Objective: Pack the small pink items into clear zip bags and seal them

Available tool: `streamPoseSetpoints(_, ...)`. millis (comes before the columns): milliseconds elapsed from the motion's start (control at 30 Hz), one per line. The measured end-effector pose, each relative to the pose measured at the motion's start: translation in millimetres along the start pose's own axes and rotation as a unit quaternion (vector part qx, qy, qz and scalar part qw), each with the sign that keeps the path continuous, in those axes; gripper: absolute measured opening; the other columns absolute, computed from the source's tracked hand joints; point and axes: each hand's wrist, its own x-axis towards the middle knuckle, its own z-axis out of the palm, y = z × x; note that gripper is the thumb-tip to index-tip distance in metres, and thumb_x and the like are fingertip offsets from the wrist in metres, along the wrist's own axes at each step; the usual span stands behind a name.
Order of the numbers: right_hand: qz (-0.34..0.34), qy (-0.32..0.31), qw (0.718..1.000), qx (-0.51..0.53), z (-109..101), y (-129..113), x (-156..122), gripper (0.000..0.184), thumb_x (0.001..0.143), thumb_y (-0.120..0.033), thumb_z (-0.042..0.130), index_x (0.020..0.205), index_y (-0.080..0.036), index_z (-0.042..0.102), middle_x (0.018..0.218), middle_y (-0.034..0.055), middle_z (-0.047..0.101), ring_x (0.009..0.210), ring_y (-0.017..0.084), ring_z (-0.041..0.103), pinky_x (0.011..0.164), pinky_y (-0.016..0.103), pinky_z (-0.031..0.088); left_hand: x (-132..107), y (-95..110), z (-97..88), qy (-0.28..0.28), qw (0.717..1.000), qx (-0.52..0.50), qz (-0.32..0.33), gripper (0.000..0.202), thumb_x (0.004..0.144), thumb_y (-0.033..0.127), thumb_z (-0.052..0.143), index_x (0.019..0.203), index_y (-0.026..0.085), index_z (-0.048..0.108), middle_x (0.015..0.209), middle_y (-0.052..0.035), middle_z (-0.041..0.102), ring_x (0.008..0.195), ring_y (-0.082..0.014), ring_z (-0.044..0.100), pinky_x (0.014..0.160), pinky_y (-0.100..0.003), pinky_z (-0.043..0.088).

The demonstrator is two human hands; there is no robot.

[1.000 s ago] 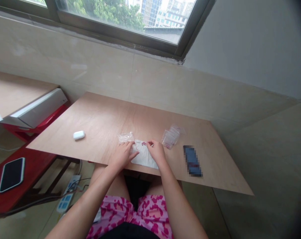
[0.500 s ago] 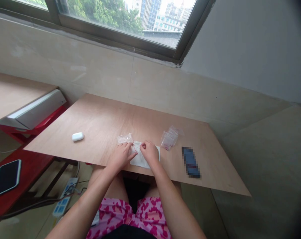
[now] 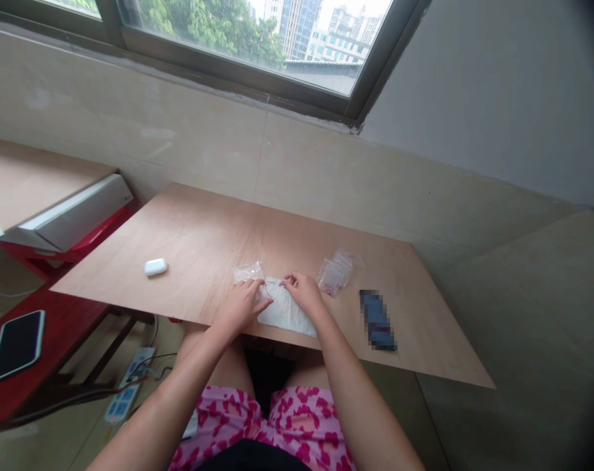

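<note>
A white cloth or tissue sheet (image 3: pixel 288 315) lies flat at the table's front edge, under and between my hands. My left hand (image 3: pixel 243 302) rests at its left side, with thumb and index finger apart. A thin red string (image 3: pixel 268 292) curves between that thumb and index finger. Just beyond the left fingers lies a crumpled clear plastic bag (image 3: pixel 249 270). Over the sheet's far right part, my right hand (image 3: pixel 303 292) is closed in a pinch. Something tiny and reddish shows at its fingertips, too small to name.
Several small clear zip bags (image 3: pixel 337 269), some with pinkish contents, lie right of my hands. Farther right is a blurred dark phone-like object (image 3: pixel 378 320). A white earbud-type case (image 3: pixel 156 267) sits on the left of the wooden table (image 3: pixel 218 222). A tablet (image 3: pixel 18 345) lies on a red bench.
My right hand has moved a little right, away from the left hand, still pinched, uncovering more of the white sheet. The left hand has stayed nearly in place.
</note>
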Motion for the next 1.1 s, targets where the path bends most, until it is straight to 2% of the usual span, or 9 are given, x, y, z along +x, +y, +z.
streamPoseSetpoints(133,-0.098,-0.07,0.99,-0.073,1.4,-0.1,5.1,0.02,0.092,-0.011,0.064,0.104,-0.02,0.078,0.106,0.0074,0.074,0.094,0.019,0.067,0.086,0.026,0.046,1.0,-1.5,1.1,-0.001,1.0,0.008,0.001,0.043,0.094,0.043,0.07,0.128,0.019,0.063,0.121,-0.015,0.072,0.107,-0.0317,0.069,0.094,-0.042,0.051)
streamPoseSetpoints(300,-0.108,-0.091,0.985,-0.101,-3.0,-4.4,9.3,0.017,0.094,-0.015,0.063,0.099,-0.02,0.078,0.104,0.0072,0.072,0.092,0.018,0.066,0.085,0.026,0.046,2.2,-2.5,0.5,-0.001,1.0,0.012,0.004,0.043,0.095,0.042,0.07,0.129,0.018,0.062,0.12,-0.015,0.073,0.106,-0.0313,0.069,0.092,-0.041,0.052)
streamPoseSetpoints(467,-0.042,-0.007,0.999,0.026,-6.0,-19.2,7.7,0.013,0.092,-0.02,0.063,0.092,-0.017,0.076,0.09,0.0052,0.074,0.084,0.019,0.067,0.079,0.027,0.048,2.5,-4.7,1.3,0.003,1.0,0.014,0.003,0.043,0.094,0.044,0.07,0.129,0.019,0.062,0.121,-0.0144,0.073,0.104,-0.0312,0.07,0.09,-0.041,0.052)
streamPoseSetpoints(500,-0.032,-0.011,0.998,0.061,-5.6,-23.9,6.2,0.015,0.092,-0.023,0.063,0.091,-0.017,0.076,0.086,0.0045,0.074,0.081,0.019,0.067,0.076,0.027,0.048,2.5,-5.1,1.7,0.003,1.0,0.015,0.002,0.044,0.094,0.044,0.07,0.129,0.019,0.062,0.121,-0.0144,0.073,0.105,-0.0316,0.07,0.091,-0.041,0.052)
streamPoseSetpoints(633,-0.058,-0.129,0.975,0.173,-5.5,-33.6,3.6,0.024,0.092,-0.037,0.065,0.095,-0.018,0.08,0.088,0.004,0.078,0.082,0.02,0.069,0.074,0.026,0.05,2.4,-5.2,1.3,0.003,1.0,0.004,0.003,0.043,0.093,0.044,0.071,0.129,0.021,0.063,0.121,-0.0137,0.073,0.107,-0.0316,0.069,0.093,-0.042,0.052)
streamPoseSetpoints(667,-0.052,-0.123,0.975,0.175,-6.8,-31.3,4.7,0.025,0.092,-0.038,0.064,0.096,-0.018,0.08,0.089,0.0044,0.079,0.082,0.02,0.07,0.075,0.027,0.05,2.5,-4.6,0.2,0.004,1.0,0.0,0.003,0.043,0.093,0.044,0.071,0.129,0.021,0.063,0.121,-0.0135,0.073,0.106,-0.0313,0.069,0.093,-0.042,0.052)
streamPoseSetpoints(833,0.022,0.01,0.997,0.078,-16.4,-0.4,9.6,0.023,0.092,-0.03,0.059,0.085,-0.016,0.077,0.084,0.0067,0.077,0.078,0.02,0.068,0.071,0.027,0.047,3.1,-1.1,-8.0,0.01,1.0,-0.002,-0.008,0.04,0.094,0.043,0.07,0.126,0.02,0.064,0.117,-0.0128,0.074,0.099,-0.0301,0.071,0.088,-0.04,0.053)
streamPoseSetpoints(933,0.037,0.019,0.998,0.043,-13.4,9.9,2.8,0.02,0.088,-0.031,0.065,0.078,-0.017,0.075,0.077,0.0072,0.075,0.072,0.02,0.066,0.067,0.028,0.043,3.3,-1.5,-8.9,0.018,1.0,-0.016,-0.006,0.039,0.095,0.043,0.069,0.126,0.019,0.063,0.116,-0.0126,0.074,0.099,-0.0298,0.071,0.086,-0.039,0.053)
streamPoseSetpoints(1100,0.059,0.011,0.996,-0.072,8.2,0.9,-12.5,0.02,0.087,-0.036,0.074,0.076,-0.02,0.073,0.075,0.0075,0.075,0.067,0.02,0.065,0.061,0.027,0.038,3.5,-5.4,-2.7,0.026,0.999,-0.04,-0.004,0.039,0.096,0.044,0.068,0.126,0.019,0.063,0.119,-0.0136,0.073,0.103,-0.0299,0.071,0.089,-0.039,0.054)
